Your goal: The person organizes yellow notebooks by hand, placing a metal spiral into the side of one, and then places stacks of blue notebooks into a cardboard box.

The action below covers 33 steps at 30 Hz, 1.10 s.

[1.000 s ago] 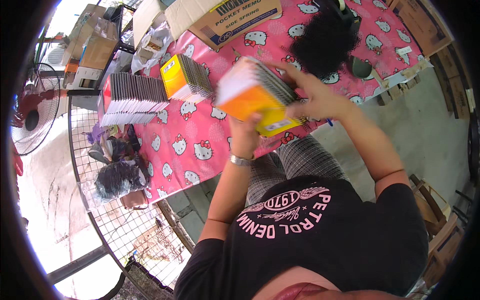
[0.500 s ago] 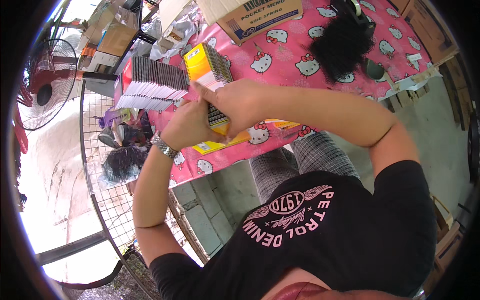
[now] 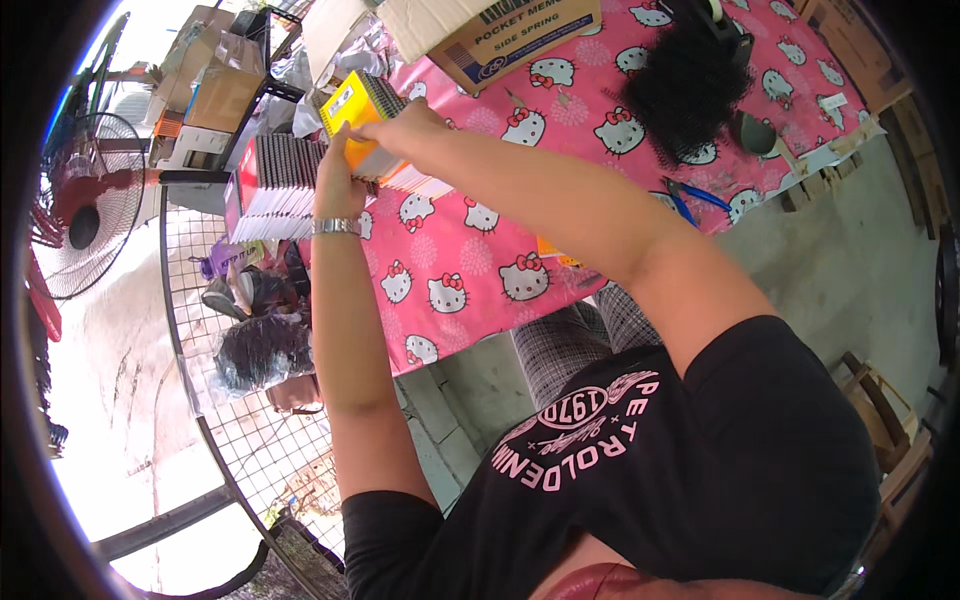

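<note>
Both of my hands are at a stack of yellow spiral notebooks toward the far left of the table. My left hand, with a metal watch at its wrist, grips the near left side of the stack, fingers partly hidden. Across the stack's near right side is my right hand, its fingers closed at the notebooks. Just left of them stands a stack of red-covered spiral notebooks, its black spiral edges facing up. Part of a yellow-orange notebook shows beneath my right forearm.
A cardboard box stands at the back of the pink patterned tablecloth. To the right lie a heap of black spirals, blue-handled pliers and a dark green scoop-like object. A fan stands at far left.
Both hands have moved away from me and left, from the table's near edge onto the yellow stack. The yellow notebooks held near the edge are gone from there. Pliers have come into sight.
</note>
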{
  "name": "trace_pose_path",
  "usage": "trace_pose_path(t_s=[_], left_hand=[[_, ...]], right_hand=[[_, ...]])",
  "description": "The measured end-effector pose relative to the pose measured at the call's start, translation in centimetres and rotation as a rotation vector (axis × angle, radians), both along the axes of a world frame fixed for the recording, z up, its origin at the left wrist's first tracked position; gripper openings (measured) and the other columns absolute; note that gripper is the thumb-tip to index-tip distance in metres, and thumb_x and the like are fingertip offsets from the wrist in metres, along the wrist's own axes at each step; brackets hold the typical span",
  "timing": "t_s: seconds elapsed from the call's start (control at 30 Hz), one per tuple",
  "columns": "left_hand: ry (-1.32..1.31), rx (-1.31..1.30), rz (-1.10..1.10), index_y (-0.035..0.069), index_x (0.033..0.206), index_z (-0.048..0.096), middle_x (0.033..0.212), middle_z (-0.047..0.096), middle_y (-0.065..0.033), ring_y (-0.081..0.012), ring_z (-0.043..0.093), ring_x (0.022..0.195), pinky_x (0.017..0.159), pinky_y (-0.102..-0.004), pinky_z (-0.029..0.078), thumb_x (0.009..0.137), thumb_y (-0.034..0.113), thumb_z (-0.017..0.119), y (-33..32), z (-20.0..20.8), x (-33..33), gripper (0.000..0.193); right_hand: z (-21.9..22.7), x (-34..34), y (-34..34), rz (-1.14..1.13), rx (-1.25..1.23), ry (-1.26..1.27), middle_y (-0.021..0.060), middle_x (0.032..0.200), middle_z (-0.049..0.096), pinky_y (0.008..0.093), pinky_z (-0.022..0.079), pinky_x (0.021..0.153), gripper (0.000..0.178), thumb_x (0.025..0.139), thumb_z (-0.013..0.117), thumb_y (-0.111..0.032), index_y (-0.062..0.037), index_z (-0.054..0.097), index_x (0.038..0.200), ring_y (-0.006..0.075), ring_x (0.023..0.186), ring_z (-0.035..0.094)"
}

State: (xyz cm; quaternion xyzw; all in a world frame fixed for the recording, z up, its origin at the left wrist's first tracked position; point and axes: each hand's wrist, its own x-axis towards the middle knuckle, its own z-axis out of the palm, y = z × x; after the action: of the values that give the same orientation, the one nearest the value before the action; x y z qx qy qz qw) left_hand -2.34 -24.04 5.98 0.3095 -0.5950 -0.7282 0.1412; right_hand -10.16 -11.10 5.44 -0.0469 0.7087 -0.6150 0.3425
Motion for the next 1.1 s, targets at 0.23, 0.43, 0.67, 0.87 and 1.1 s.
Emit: trace_pose_path(t_s=[0.23, 0.43, 0.67, 0.87, 1.1], left_hand=[[-0.150, 0.061, 0.053, 0.004, 0.119, 0.057, 0.115, 0.065, -0.0116, -0.0248, 0.064, 0.102, 0.088, -0.0394, 0.052, 0.091, 0.025, 0.060, -1.9, -0.9, -3.5, 0.034], [-0.132, 0.183, 0.008, 0.004, 0.120, 0.057, 0.117, 0.064, -0.0123, -0.0262, 0.063, 0.105, 0.092, -0.0415, 0.050, 0.092, 0.021, 0.061, -3.2, -1.0, -1.3, 0.033], [-0.232, 0.324, -0.065, 0.009, 0.124, 0.057, 0.122, 0.062, -0.0119, -0.0314, 0.060, 0.110, 0.095, -0.0520, 0.047, 0.086, 0.041, 0.062, -2.0, 0.6, -3.2, 0.050], [-0.293, 0.199, 0.004, 0.013, 0.124, 0.057, 0.120, 0.064, -0.0079, -0.0302, 0.060, 0.110, 0.094, -0.0558, 0.045, 0.087, 0.041, 0.060, -3.0, -0.1, -1.1, 0.046], [-0.241, 0.328, -0.117, 0.018, 0.131, 0.053, 0.136, 0.053, -0.0108, -0.0469, 0.045, 0.124, 0.085, -0.0857, 0.022, 0.086, 0.045, 0.056, -0.2, 0.5, -5.1, 0.053]], right_hand=[[-0.5, -2.1, -2.9, 0.023, -0.062, -0.166, 0.0240, 0.119, 0.060, 0.0366, 0.053, 0.083, 0.090, 0.071, 0.075, -0.053, 0.0101, 0.048, 0.129, 0.0293, 0.101, 0.064], [-1.4, -3.5, -0.6, 0.165, -0.345, -0.231, 0.0161, 0.105, 0.066, 0.0415, 0.054, 0.079, 0.058, 0.090, 0.049, -0.054, -0.0034, 0.062, 0.115, 0.0260, 0.089, 0.066], [-1.6, -4.5, -3.1, 0.248, -0.506, -0.417, 0.0127, 0.130, 0.058, 0.0436, 0.045, 0.092, 0.070, 0.094, 0.025, -0.064, -0.0125, 0.055, 0.131, 0.0232, 0.112, 0.058], [-2.0, -3.5, -5.4, 0.329, -0.289, -0.301, 0.0132, 0.137, 0.054, 0.0391, 0.041, 0.097, 0.066, 0.093, 0.034, -0.062, -0.0118, 0.052, 0.134, 0.0229, 0.122, 0.051], [-2.1, -9.2, -5.6, 0.154, -0.249, -0.105, 0.0169, 0.136, 0.053, 0.0386, 0.041, 0.098, 0.069, 0.092, 0.041, -0.059, -0.0051, 0.050, 0.134, 0.0257, 0.120, 0.054]])
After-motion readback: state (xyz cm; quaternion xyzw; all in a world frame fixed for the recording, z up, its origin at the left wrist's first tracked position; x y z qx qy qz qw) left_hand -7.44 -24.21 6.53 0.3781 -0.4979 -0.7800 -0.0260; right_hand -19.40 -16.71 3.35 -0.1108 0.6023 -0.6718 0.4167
